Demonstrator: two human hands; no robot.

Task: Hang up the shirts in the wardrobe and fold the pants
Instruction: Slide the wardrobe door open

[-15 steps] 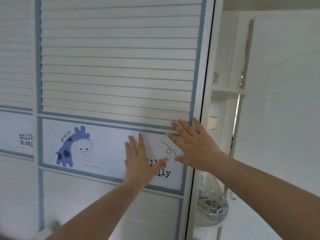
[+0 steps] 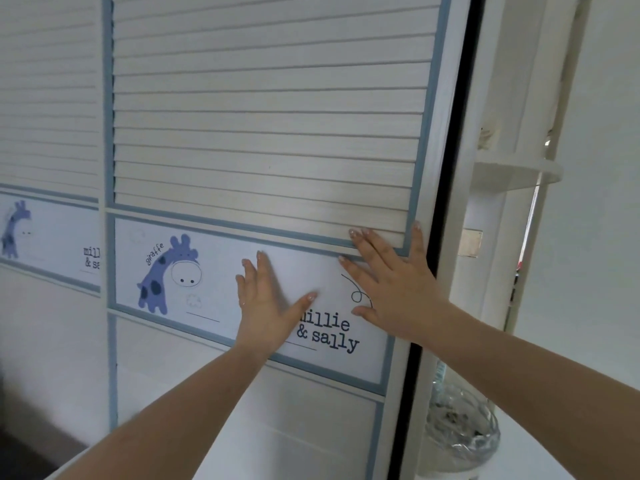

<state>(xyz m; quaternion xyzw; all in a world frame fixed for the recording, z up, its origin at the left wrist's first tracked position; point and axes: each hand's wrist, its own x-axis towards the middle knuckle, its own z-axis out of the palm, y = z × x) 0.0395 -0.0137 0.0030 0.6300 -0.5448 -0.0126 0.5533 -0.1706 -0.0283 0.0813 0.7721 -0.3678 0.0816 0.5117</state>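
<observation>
White slatted wardrobe door (image 2: 270, 109) fills the view, a giraffe panel (image 2: 169, 271) across its middle. Left hand (image 2: 266, 303) lies flat on that panel with fingers straight; right hand (image 2: 391, 285) presses flat beside it, fingertips on the lowest slats. No shirts or pants show.

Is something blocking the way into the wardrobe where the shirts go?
Yes. The sliding wardrobe door covers the opening. Both the left hand and the right hand press flat on it, and only a thin dark gap shows at its right edge.
</observation>
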